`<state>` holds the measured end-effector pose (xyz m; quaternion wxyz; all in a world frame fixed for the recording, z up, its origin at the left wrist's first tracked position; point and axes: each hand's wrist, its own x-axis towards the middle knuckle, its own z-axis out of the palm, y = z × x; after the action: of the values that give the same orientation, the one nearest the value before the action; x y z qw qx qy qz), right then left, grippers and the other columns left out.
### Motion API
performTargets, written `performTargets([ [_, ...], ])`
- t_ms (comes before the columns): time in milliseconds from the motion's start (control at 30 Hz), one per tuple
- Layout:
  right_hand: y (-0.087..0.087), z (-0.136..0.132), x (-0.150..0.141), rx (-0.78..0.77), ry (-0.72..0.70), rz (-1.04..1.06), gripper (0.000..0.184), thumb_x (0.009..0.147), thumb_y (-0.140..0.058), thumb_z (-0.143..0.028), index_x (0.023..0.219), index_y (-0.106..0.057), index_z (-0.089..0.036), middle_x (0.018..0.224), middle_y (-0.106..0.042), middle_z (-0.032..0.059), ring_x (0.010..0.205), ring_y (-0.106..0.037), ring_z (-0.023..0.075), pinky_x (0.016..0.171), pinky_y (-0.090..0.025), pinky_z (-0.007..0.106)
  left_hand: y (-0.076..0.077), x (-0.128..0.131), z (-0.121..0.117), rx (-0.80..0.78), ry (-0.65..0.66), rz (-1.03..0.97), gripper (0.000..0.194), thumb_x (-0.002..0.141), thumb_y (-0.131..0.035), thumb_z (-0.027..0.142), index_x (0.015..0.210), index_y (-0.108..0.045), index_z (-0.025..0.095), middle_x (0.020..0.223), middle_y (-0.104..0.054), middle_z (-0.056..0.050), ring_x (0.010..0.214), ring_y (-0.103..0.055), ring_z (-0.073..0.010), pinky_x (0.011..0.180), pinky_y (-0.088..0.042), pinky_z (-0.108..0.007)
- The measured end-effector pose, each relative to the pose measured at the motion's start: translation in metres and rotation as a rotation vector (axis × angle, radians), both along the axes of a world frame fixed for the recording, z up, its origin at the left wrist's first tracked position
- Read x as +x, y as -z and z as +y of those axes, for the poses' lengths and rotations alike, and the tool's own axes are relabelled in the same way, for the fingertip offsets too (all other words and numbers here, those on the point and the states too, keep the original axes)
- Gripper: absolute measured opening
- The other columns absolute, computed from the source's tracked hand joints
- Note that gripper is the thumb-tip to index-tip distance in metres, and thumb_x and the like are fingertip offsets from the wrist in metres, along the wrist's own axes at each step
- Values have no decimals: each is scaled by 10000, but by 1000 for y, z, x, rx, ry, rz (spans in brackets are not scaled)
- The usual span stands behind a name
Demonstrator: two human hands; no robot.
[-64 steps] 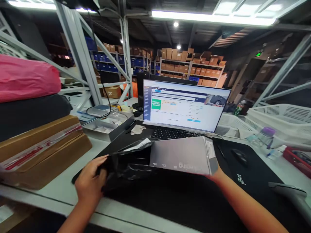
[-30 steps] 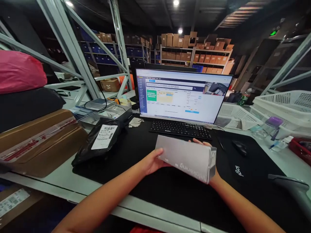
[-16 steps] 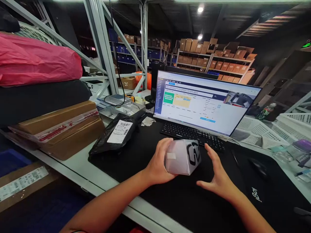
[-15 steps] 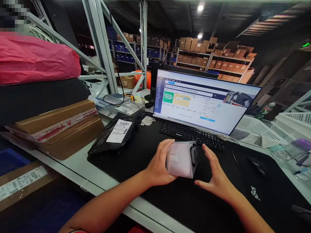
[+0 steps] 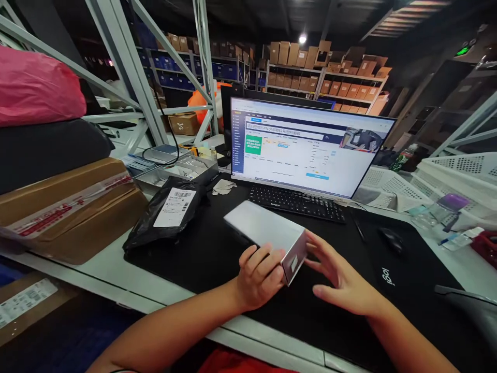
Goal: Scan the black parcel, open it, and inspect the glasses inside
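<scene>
A long silvery-white box (image 5: 267, 223) is held tilted above the black desk mat, its far end pointing left and away from me. My left hand (image 5: 260, 274) grips it near its close end, fingers curled over the near edge. On the small end face facing me is a little pale sticker. My right hand (image 5: 337, 274) is at the right of that end, fingers spread and thumb apart; its fingertips reach behind the box's corner, and whether they touch it I cannot tell. A black plastic mailer (image 5: 155, 233) with a white label lies to the left.
Beyond the box stand a keyboard (image 5: 295, 202) and a lit monitor (image 5: 303, 150). A mouse (image 5: 391, 241) and a pen (image 5: 357, 228) lie on the right. Cardboard boxes (image 5: 77, 212) are stacked at the left. White baskets (image 5: 458, 171) and a metal tray (image 5: 194, 168) line the desk's back.
The box has turned from showing its small end to showing its long pale side. My left hand now grips its near edge, and my right fingers have come up to its end. The view has shifted right.
</scene>
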<state>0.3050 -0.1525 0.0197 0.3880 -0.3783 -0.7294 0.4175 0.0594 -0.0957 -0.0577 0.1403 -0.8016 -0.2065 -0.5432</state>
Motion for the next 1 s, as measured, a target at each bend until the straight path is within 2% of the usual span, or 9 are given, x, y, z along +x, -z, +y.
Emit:
performTargets([
  [133, 22, -4, -21, -21, 142, 32, 1188, 690, -891, -403, 1613, -147, -331, 1654, -215, 154, 1503, -316, 335, 1143, -430, 547, 5, 3, 0, 176, 237, 167, 481, 852, -747, 173, 1195, -554, 448, 1188, -734, 115, 1082, -647, -152, 1008, -421, -304],
  [233, 43, 4, -28, 35, 252, 20, 909, 631, -835, -297, 1430, -406, -224, 1384, -541, 154, 1205, -592, 300, 950, -576, 430, -5, 9, -3, 235, 295, 247, 350, 879, -740, 260, 1166, -584, 384, 1220, -724, 81, 1152, -607, -147, 1055, -407, -281],
  [367, 53, 23, -7, 60, 328, 59, 849, 584, -864, -359, 1330, -493, -193, 1230, -615, 129, 1072, -629, 286, 875, -584, 381, -23, 7, 7, 232, 128, 232, 488, 927, -668, 558, 1305, -572, 265, 1301, -674, -62, 1327, -537, -203, 1221, -333, -371],
  [467, 47, 36, 13, 15, 222, 272, 903, 616, -901, -435, 1368, -470, -182, 1326, -579, 163, 1201, -600, 312, 1002, -538, 419, -40, -13, 32, -199, 4, 19, 861, 863, -500, 822, 1447, -513, 190, 1504, -506, -181, 1450, -425, -322, 1264, -257, -489],
  [533, 41, 41, 20, -28, 172, 415, 927, 597, -936, -491, 1354, -498, -184, 1370, -569, 173, 1270, -572, 328, 1078, -491, 444, -54, -29, 51, -773, 35, -215, 870, 868, -495, 821, 1481, -484, 204, 1552, -456, -189, 1439, -438, -369, 1226, -314, -554],
  [633, 32, 41, 17, -241, 223, 594, 847, 641, -893, -640, 1292, -587, -192, 1341, -618, 161, 1249, -598, 338, 1080, -495, 482, -69, -42, 68, -1727, 336, -460, 829, 896, -450, 790, 1468, -494, 192, 1422, -586, -201, 1256, -608, -393, 1013, -536, -575],
  [700, 27, 38, 14, -460, 256, 659, 743, 751, -790, -707, 1259, -633, -188, 1277, -664, 154, 1162, -652, 329, 1002, -550, 494, -74, -40, 69, -2113, 519, -510, 797, 934, -371, 764, 1432, -531, 164, 1278, -672, -217, 1062, -701, -384, 773, -632, -520],
  [833, 17, 35, 13, -642, 245, 671, 563, 989, -554, -636, 1276, -654, -162, 1273, -673, 157, 1070, -691, 272, 919, -600, 447, -74, -28, 65, -2284, 563, -693, 750, 960, -291, 738, 1332, -607, 168, 1038, -748, -179, 796, -740, -347, 513, -625, -485],
  [1000, 10, 40, 16, -584, 242, 720, 568, 1098, -254, -559, 1402, -582, -209, 1552, -460, 127, 1290, -570, 270, 907, -615, 462, -70, -19, 70, -2335, 323, -791, 660, 959, -370, 697, 1268, -638, 180, 821, -746, -126, 649, -730, -331, 462, -608, -471],
])
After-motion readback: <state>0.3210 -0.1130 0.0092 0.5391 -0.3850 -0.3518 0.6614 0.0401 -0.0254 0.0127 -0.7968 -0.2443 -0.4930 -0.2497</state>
